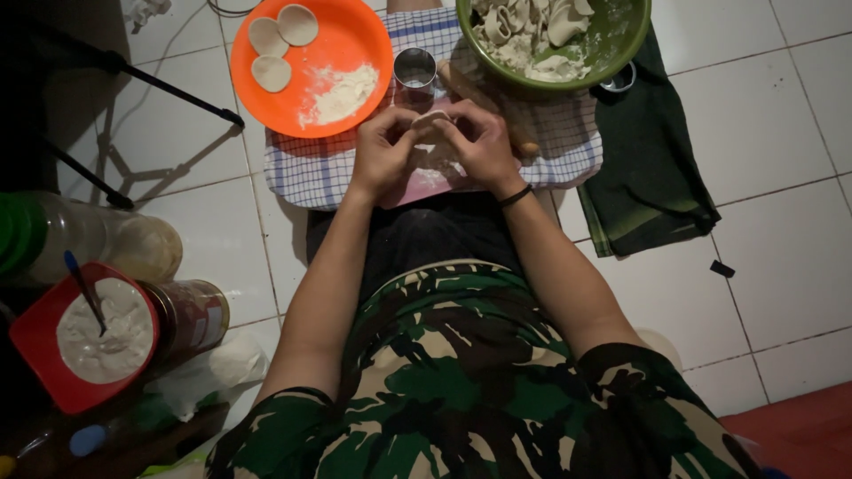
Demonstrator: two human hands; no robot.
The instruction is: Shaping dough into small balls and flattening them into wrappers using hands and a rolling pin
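My left hand [383, 153] and my right hand [479, 142] meet over a checked cloth [306, 168] on the floor. Together they pinch a small pale piece of dough [432, 118] between their fingertips. Just beyond the hands stands a round metal cutter [414, 69], and a wooden rolling pin [484, 98] lies partly under my right hand. An orange plate [346, 35] at the upper left holds three flat dough rounds [272, 73] and a heap of flour [343, 94]. A green bowl [621, 53] at the upper right holds several folded dough pieces.
A dark green cloth [648, 168] lies right of the checked cloth. At the left stand a red container of white paste [89, 337] with a spoon, a jar [191, 315] and a plastic bottle [80, 235]. Black tripod legs [151, 84] cross the white tiled floor.
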